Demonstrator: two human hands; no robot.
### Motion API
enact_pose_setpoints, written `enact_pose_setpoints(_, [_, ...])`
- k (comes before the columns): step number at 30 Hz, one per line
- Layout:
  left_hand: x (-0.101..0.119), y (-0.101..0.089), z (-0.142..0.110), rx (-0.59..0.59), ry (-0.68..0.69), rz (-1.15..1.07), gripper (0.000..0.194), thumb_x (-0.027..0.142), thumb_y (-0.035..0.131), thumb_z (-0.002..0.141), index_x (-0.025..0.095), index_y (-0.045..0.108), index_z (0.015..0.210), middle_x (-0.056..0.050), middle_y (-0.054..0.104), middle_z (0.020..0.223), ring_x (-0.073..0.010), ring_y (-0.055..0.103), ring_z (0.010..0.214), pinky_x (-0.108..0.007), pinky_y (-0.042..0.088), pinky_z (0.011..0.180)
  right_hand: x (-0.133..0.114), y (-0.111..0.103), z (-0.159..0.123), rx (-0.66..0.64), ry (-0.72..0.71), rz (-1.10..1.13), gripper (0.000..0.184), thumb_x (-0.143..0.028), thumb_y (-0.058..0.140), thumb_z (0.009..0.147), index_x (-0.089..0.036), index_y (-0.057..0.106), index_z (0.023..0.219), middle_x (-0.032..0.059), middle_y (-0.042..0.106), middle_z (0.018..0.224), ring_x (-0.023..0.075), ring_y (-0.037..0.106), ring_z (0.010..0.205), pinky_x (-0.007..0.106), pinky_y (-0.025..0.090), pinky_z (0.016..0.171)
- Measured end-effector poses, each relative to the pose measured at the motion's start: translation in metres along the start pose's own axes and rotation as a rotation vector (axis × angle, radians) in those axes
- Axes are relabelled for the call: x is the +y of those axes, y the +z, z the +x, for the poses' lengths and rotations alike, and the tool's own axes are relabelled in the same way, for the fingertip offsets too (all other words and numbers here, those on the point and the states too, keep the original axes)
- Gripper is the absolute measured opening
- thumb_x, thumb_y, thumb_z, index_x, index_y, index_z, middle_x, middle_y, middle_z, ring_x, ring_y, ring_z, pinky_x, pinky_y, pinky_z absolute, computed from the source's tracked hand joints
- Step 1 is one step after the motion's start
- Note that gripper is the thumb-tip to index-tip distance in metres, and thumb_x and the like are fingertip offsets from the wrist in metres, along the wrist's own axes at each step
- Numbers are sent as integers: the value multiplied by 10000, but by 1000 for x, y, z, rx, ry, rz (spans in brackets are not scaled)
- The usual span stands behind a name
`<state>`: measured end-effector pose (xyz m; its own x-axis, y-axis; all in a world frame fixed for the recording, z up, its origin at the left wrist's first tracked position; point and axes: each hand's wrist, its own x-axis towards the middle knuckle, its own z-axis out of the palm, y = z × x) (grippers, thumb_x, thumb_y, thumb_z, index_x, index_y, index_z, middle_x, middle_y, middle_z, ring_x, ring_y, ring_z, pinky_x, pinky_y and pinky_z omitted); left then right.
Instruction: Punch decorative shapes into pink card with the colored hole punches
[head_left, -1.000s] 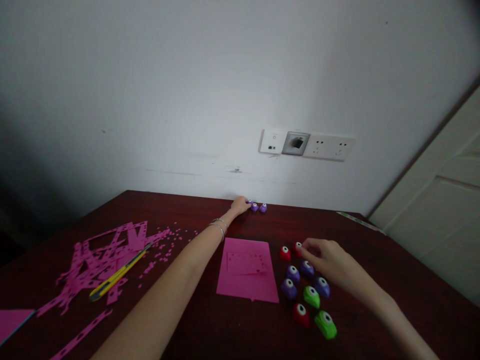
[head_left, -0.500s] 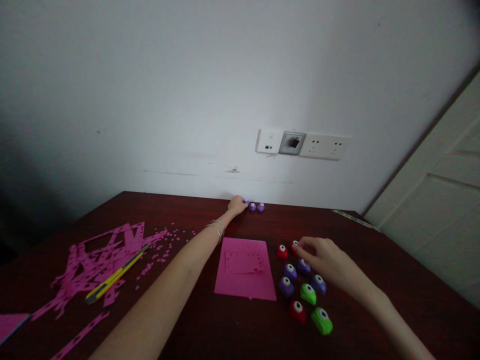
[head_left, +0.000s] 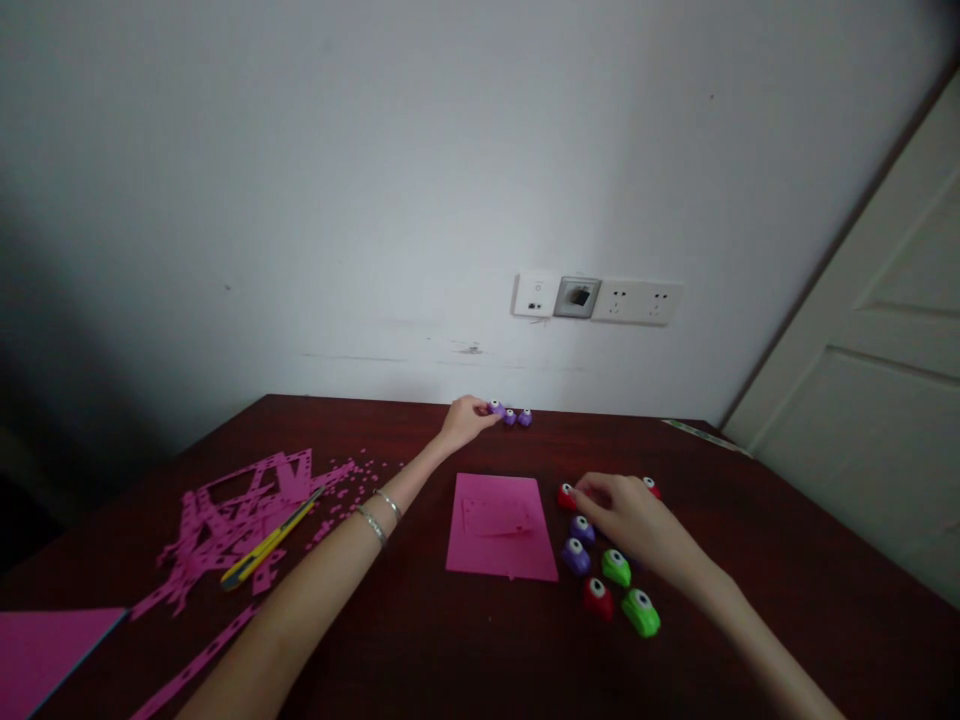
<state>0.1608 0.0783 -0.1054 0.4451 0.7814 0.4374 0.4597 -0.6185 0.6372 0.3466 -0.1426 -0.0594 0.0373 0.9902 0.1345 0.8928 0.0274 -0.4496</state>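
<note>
At the table's far edge, my left hand (head_left: 466,418) pinches a purple craft punch (head_left: 496,408) with a white button. Two more small purple punches (head_left: 517,418) stand just right of it. My right hand (head_left: 622,508) has its thumb and fingers closed at a red craft punch (head_left: 566,496), which they partly cover. Another red punch (head_left: 651,487) shows behind that hand. Nearer me stand two purple punches (head_left: 576,556), two green punches (head_left: 616,568) and a red punch (head_left: 598,598). My right hand and wrist hide part of this group.
A pink sheet (head_left: 502,555) with a smaller pink piece on it lies mid-table. To the left are punched pink strips (head_left: 247,510), tiny pink cut-outs (head_left: 341,500) and a yellow utility knife (head_left: 270,540). Wall sockets (head_left: 596,300) are above the table's back edge.
My left hand has drawn the purple punch slightly towards me. My right hand has let go of one red punch, now farther right, and moved left to another. The view has shifted a little.
</note>
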Motion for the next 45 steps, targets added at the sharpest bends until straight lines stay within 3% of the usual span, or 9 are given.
enact_pose_setpoints(7, [39, -20, -52, -77, 56, -4, 241, 379, 625, 706, 156, 688, 774, -13, 597, 697, -100, 480, 624, -227, 360, 591, -9, 26, -10, 109, -19, 101, 284, -386, 413, 838, -200, 627, 842, 16, 648, 663, 174, 588, 608, 266, 393, 582])
enact_pose_setpoints(16, [59, -15, -91, -163, 108, -131, 155, 285, 656, 688, 149, 690, 755, -17, 604, 738, -110, 539, 657, -233, 420, 619, -23, 54, 11, 183, -35, 263, 330, -323, 475, 801, -111, 658, 975, 92, 707, 778, 206, 650, 712, 281, 472, 654])
enact_pose_setpoints(25, [62, -13, -95, -166, 151, -108, 178, 290, 675, 702, 164, 705, 824, -35, 638, 786, -145, 570, 757, -262, 442, 700, -34, 61, 16, 183, -60, 445, 271, -281, 541, 765, -135, 690, 939, 93, 722, 830, 212, 674, 727, 276, 517, 637])
enact_pose_setpoints(35, [57, -3, -101, -104, 278, -13, 225, 344, 646, 752, 177, 686, 899, -37, 597, 828, -159, 534, 821, -302, 441, 762, -29, 61, 17, 205, -14, 350, 312, -355, 535, 768, -123, 708, 883, 92, 719, 756, 212, 659, 688, 257, 471, 611])
enact_pose_setpoints(45, [55, 1, -105, -62, 383, 107, 162, 294, 604, 789, 168, 662, 875, -38, 572, 836, -159, 506, 814, -313, 441, 758, -31, 60, 20, 208, 42, 275, 320, -383, 550, 743, -128, 721, 832, 71, 702, 682, 201, 646, 655, 237, 421, 570])
